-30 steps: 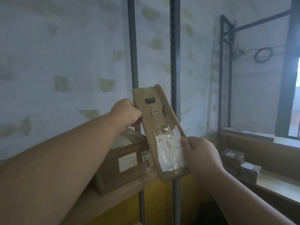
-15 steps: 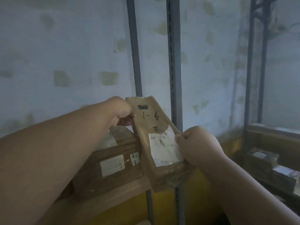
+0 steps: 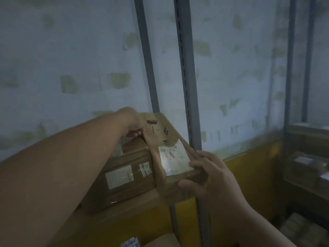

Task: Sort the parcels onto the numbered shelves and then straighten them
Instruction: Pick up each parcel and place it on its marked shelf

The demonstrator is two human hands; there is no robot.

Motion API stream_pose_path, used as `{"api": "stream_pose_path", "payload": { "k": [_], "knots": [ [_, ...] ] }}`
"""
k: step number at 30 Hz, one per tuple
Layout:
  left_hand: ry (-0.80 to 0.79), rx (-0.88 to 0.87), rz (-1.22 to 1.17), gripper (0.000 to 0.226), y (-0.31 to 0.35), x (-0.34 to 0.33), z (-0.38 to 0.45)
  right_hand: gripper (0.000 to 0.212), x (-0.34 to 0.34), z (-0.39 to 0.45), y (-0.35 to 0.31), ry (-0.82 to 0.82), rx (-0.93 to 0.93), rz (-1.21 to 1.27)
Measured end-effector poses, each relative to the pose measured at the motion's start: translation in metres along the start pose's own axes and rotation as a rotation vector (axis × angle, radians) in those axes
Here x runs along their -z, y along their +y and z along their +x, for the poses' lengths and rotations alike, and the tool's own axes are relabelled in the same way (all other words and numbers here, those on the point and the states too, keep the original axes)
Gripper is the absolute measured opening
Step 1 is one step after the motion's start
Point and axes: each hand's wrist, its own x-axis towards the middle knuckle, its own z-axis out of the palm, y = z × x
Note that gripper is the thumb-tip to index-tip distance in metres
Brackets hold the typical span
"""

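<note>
two taped brown cardboard parcels point(image 3: 124, 177) point(image 3: 170, 154) on the wooden shelf point(image 3: 135, 209); two grey metal uprights point(image 3: 187, 73) point(image 3: 146, 56); two bare hands point(image 3: 132, 120) point(image 3: 211, 177).

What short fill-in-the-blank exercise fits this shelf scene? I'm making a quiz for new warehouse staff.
1. The long parcel with black handwriting is held by ____ hands.
2. The right hand holds its ____ end; the left hand holds the far end.
3. It lies just ____ of the box on the shelf.
4. Its paper label is ____.

Missing words: both; near; right; white
</note>
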Motion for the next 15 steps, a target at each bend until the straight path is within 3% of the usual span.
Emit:
{"api": "stream_pose_path", "payload": {
  "k": [3, 8, 15],
  "knots": [
    [-0.078, -0.022, 0.25, 0.01, 0.009, -0.001, 0.0, 0.045, 0.003, 0.009, -0.002, -0.006, 0.039, -0.011],
    [-0.121, -0.183, 0.613, 0.038, 0.016, -0.013, -0.002, 0.035, 0.007, 0.014, -0.006, -0.037, 0.028, -0.009],
    [-0.117, -0.301, 0.68, 0.036, 0.015, -0.015, -0.008, 0.033, 0.009, 0.018, -0.018, -0.071, -0.002, -0.079]
  ]
}}
